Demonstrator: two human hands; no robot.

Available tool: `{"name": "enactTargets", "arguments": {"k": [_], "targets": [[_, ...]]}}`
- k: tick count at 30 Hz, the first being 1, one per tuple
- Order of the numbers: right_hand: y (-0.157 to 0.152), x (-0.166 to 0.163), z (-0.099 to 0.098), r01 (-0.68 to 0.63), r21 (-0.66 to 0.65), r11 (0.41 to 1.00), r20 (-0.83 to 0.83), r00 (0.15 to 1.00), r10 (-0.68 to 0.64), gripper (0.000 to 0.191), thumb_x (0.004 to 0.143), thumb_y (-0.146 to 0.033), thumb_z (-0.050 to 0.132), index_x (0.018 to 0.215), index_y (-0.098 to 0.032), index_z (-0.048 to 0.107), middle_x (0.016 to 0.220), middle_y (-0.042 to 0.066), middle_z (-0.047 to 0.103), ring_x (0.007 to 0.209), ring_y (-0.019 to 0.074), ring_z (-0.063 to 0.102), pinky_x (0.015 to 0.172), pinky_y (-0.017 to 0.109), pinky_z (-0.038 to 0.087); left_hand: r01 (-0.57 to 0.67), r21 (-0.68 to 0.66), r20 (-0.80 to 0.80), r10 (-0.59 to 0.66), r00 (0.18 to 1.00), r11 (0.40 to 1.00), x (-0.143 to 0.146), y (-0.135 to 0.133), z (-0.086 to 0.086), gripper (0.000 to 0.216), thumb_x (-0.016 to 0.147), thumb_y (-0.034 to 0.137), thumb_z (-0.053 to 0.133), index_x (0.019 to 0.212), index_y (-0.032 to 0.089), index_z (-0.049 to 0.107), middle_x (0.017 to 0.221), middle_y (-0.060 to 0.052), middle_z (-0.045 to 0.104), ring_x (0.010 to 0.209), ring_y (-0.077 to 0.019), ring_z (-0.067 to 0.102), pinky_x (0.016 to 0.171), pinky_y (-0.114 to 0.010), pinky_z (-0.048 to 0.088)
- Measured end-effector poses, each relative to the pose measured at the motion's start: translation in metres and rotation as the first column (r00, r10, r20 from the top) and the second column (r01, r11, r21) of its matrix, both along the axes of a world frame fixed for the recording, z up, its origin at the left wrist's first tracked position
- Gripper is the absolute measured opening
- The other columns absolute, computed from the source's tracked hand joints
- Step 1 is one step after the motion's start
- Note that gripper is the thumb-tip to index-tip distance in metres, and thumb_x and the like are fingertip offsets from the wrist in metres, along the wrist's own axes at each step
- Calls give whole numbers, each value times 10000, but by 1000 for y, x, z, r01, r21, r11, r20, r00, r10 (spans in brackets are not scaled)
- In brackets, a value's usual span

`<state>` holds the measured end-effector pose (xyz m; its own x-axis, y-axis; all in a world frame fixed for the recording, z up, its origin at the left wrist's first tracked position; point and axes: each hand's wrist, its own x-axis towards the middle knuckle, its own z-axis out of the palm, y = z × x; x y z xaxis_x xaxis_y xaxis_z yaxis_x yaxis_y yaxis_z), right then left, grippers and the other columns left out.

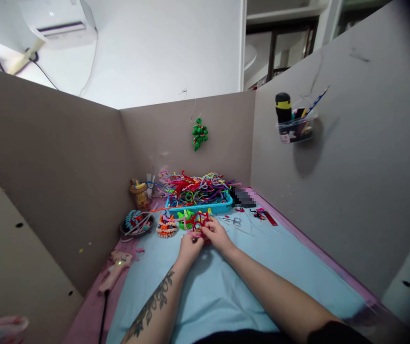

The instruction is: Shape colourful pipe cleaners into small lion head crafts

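My left hand point(189, 247) and my right hand point(218, 234) meet over the light blue mat point(226, 286), both pinched on a small red pipe-cleaner piece point(198, 222) with a pink strand at its lower edge. Just beyond it stands a blue tray point(222, 208) heaped with coloured pipe cleaners point(197, 188). An orange and white pipe-cleaner piece point(166, 226) and a green one point(184, 218) lie to the left of my hands.
A pink glue gun point(116, 272) lies at the left with its cord trailing toward me. A dark bowl point(136, 224) of bits and a small jar point(140, 193) stand by the left wall. Scissors point(234, 220) lie to the right. Grey partitions enclose the desk; a clear holder point(295, 128) hangs on the right one.
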<state>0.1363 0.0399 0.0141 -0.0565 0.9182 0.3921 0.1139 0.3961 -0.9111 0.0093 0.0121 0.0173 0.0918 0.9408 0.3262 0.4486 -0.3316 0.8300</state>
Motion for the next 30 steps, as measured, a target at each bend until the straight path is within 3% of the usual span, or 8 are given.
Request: {"name": "enactTargets", "arguments": {"k": [4,13,20,30], "targets": [[-1,0,3,38,-8,999,-67,997,-39,252,712,-372,577,552,-185,520,1059,64,507,963,197,528,882,297,400,-36,-60,135,44,990,998,-1,1,2,184,652,193,516,672,127,686,702,-54,694,731,-204,609,677,-276,469],[-1,-1,3,96,10,995,-89,992,-95,266,718,-378,572,549,-189,492,1056,71,519,1020,221,506,916,319,375,113,-222,430,-7,903,968,1,2,1,179,599,255,594,684,117,670,696,-52,677,704,-180,593,698,-284,462],[-8,-2,8,76,16,997,-39,996,-76,257,713,-392,561,563,-190,509,1071,79,481,947,222,531,840,313,420,91,-192,383,-10,924,977,1,1,0,85,583,192,541,523,136,564,508,15,546,553,-117,490,569,-224,388],[-7,-2,4,98,40,994,-13,995,-98,217,698,-333,561,548,-195,488,1087,94,461,1053,255,485,917,343,382,16,-238,353,71,933,971,2,3,-5,108,561,198,547,470,139,539,429,33,470,493,-102,421,514,-220,322]]}}
